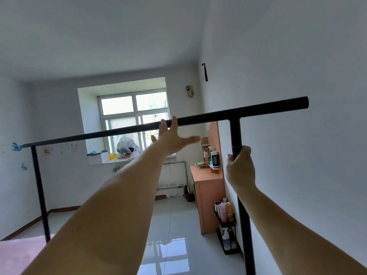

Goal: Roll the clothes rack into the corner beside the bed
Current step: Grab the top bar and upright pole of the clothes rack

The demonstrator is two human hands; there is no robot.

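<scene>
Clothes rack: a black metal frame is standing in front of you — its top bar is running from 9 o'clock up toward 2 o'clock, with one upright at the left end and another dropping down at 4 o'clock, close to the right-hand wall.
Left hand: you are reaching it up to the middle of the top bar at about 12 o'clock; the palm is open and spread, the fingers are touching the bar without curling around it, and the thumb is sticking out to the right.
Right hand: you are wrapping it closed around the right upright at 3 o'clock, just below the joint under the top bar.
Bed: a pink corner of it is showing at 8 o'clock, with the rack's left upright meeting its edge — whether they are touching, you cannot tell.
Window: it is sitting behind the bar at 12 o'clock, with a bundle on its sill.
Orange cabinet: it is standing against the right wall at 4 o'clock, with bottles on top.
Bottle caddy: it is resting on the tiled floor near the right upright.
</scene>
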